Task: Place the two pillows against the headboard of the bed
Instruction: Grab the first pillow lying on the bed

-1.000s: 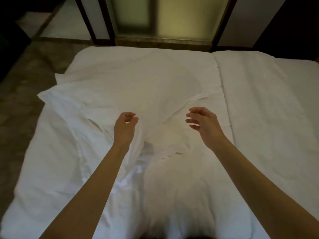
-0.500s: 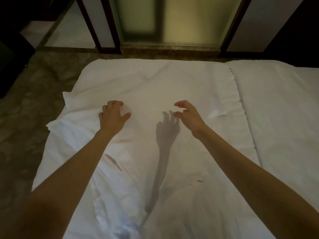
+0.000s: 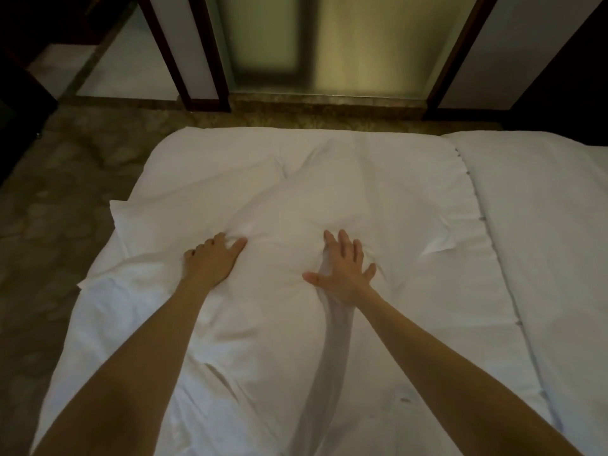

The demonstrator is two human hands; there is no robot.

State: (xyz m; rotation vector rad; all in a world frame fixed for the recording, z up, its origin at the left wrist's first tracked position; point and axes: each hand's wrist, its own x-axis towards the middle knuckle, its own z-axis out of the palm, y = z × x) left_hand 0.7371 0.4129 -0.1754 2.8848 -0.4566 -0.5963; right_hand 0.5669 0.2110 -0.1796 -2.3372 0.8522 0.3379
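White pillow [image 3: 296, 205] lies flat on the bed [image 3: 108, 327], left hand [image 3: 214, 263] curling its fingers into the cover, right hand [image 3: 345, 271] pressing with fingers spread; placing seems barely begun, with no headboard or second pillow in view.

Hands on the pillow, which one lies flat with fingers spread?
The right hand: its straight fingers fan out on the pillow, while the left hand curls its fingers into the fabric.

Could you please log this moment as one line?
left hand: on pillow, grip unclear | right hand: flat, pressing pillow | pillow: lying on bed
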